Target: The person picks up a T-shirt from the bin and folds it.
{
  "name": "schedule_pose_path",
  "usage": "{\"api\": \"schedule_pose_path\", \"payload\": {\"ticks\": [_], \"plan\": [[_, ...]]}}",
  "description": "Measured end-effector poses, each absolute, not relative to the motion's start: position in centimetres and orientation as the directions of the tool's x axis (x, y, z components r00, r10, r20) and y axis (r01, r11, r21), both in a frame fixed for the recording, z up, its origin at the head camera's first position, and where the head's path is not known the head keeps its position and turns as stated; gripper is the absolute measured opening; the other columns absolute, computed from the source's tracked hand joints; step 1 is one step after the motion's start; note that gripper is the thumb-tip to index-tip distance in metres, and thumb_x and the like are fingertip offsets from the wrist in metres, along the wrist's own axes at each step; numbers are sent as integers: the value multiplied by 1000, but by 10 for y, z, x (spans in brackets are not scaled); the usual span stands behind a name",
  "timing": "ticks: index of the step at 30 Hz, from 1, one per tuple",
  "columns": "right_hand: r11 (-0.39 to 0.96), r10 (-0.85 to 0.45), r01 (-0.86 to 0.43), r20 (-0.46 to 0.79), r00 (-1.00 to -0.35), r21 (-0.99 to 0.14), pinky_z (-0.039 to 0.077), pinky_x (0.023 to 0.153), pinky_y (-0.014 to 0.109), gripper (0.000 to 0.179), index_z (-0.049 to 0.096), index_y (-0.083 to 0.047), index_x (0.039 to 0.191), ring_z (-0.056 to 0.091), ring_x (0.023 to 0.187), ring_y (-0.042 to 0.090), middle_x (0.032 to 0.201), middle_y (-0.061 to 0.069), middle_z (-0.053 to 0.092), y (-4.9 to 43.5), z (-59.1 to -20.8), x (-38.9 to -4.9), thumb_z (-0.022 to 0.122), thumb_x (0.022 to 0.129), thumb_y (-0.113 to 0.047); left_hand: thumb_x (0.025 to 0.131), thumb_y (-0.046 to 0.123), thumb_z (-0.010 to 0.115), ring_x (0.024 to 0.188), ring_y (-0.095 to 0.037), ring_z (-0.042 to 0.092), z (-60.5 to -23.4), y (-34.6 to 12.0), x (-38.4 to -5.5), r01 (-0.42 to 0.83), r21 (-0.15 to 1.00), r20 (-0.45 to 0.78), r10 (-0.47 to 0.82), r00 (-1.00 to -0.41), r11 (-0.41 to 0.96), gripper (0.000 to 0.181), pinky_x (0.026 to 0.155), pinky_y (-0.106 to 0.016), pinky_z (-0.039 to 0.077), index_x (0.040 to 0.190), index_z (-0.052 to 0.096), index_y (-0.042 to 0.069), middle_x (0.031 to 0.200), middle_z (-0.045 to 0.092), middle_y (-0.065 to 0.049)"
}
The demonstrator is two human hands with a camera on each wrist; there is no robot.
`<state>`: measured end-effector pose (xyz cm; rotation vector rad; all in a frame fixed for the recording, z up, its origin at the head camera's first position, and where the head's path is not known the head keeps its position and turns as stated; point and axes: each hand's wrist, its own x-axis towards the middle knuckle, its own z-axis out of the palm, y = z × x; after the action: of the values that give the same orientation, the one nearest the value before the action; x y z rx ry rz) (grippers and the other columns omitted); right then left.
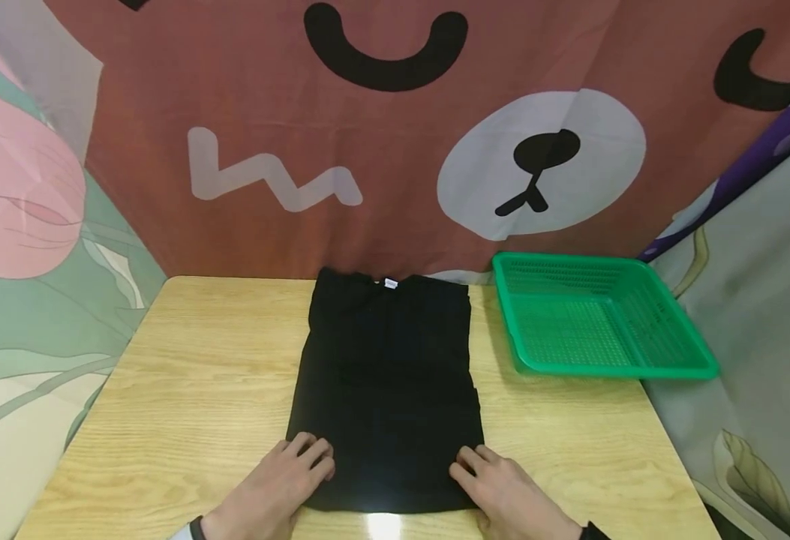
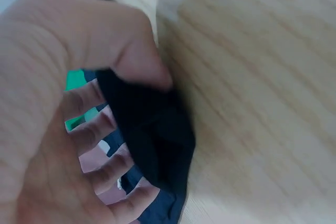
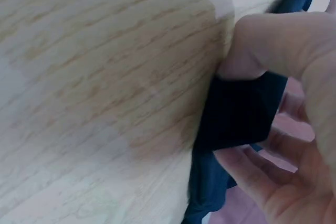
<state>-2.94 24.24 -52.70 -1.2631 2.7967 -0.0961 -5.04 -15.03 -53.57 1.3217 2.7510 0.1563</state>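
Note:
A black cloth garment [image 1: 388,375] lies flat on the table, with a small white label [image 1: 391,283] at its far edge. At the near left corner my left hand [image 1: 293,472] grips the cloth, fingers on top. The left wrist view shows the thumb [image 2: 142,61] against the dark fabric [image 2: 157,135] at its edge, with the fingers on the other side. My right hand [image 1: 499,484] holds the near right corner in the same way. In the right wrist view, dark fabric [image 3: 239,111] sits between its thumb and fingers.
A green plastic basket [image 1: 604,371] with mesh walls stands at the back right, jutting over the table's right edge. The wooden table [image 1: 199,375] extends on both sides of the garment. Behind it hangs a printed cloth [image 1: 395,180] with cartoon figures.

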Motion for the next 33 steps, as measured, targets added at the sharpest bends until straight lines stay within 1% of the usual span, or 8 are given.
{"api": "schedule_pose_path", "payload": {"ticks": [2, 5, 8, 12, 18, 27, 31, 33], "plan": [[655, -756, -754, -45, -653, -43, 48, 57, 21, 55, 64, -14, 115, 55, 78, 14, 109, 3, 63, 240, -527, -28, 91, 68, -15, 82, 66, 83, 110, -21, 55, -536, -150, -47, 772, 108, -32, 778, -627, 626, 62, 74, -35, 55, 118, 65, 19, 128, 61, 1], [652, -758, -758, -17, -652, -23, 43, 53, 19, 47, 67, -15, 106, 53, 73, 12, 102, 0, 64, 240, -528, -24, 88, 65, -14, 80, 82, 72, 108, -19, 56, -537, -148, -43, 776, 95, -34, 781, -624, 624, 72, 71, -33, 56, 114, 67, 19, 123, 62, 3], [655, -755, -754, 2, -656, -46, 35, 50, 17, 39, 68, -17, 99, 44, 67, 6, 94, -3, 63, 240, -529, -20, 84, 63, -17, 89, 52, 83, 105, -19, 59, -536, -145, -38, 784, 118, -34, 791, -611, 610, 41, 70, -30, 56, 109, 69, 19, 116, 64, 5], [650, -758, -753, -17, -652, -100, 31, 50, 15, 29, 68, -18, 99, 37, 64, 2, 90, -6, 60, 242, -529, -13, 86, 79, -31, 78, 15, 88, 102, -18, 62, -536, -145, -32, 795, 134, -11, 803, -596, 592, 31, 67, -26, 54, 104, 71, 18, 108, 66, 6], [566, -814, -816, 77, -576, -120, 24, 48, 10, 44, 69, -19, 91, 27, 60, -5, 76, -11, 56, 247, -533, -6, 67, 98, -63, 92, 50, 79, 90, -9, 60, -539, -150, -23, 808, 200, 90, 810, -579, 555, 32, 63, -16, 45, 82, 65, 23, 85, 60, 15], [464, -869, -871, 108, -483, -162, 16, 49, 7, 34, 57, -23, 82, 17, 60, -10, 65, -20, 34, 248, -534, -4, 70, 101, -48, 94, 39, 73, 69, 7, 37, -528, -149, -23, 740, 430, -40, 829, -557, 518, 28, 56, -11, 32, 75, 58, 25, 70, 45, 22], [460, -869, -849, 63, -490, -261, 20, 52, 5, 21, 58, -21, 91, 22, 61, -12, 71, -20, 37, 252, -525, -11, 76, 96, -32, 88, 17, 76, 65, 5, 42, -508, -151, -34, 638, 510, -195, 800, -567, 577, 13, 58, -15, 40, 85, 65, 23, 77, 56, 20], [486, -850, -805, 30, -526, -341, 20, 53, 4, 19, 58, -22, 94, 23, 61, -11, 73, -20, 38, 254, -518, -16, 77, 89, -17, 81, 4, 74, 65, 3, 46, -495, -152, -39, 567, 547, -257, 767, -587, 617, 22, 61, -19, 45, 89, 68, 22, 83, 60, 20]]}}
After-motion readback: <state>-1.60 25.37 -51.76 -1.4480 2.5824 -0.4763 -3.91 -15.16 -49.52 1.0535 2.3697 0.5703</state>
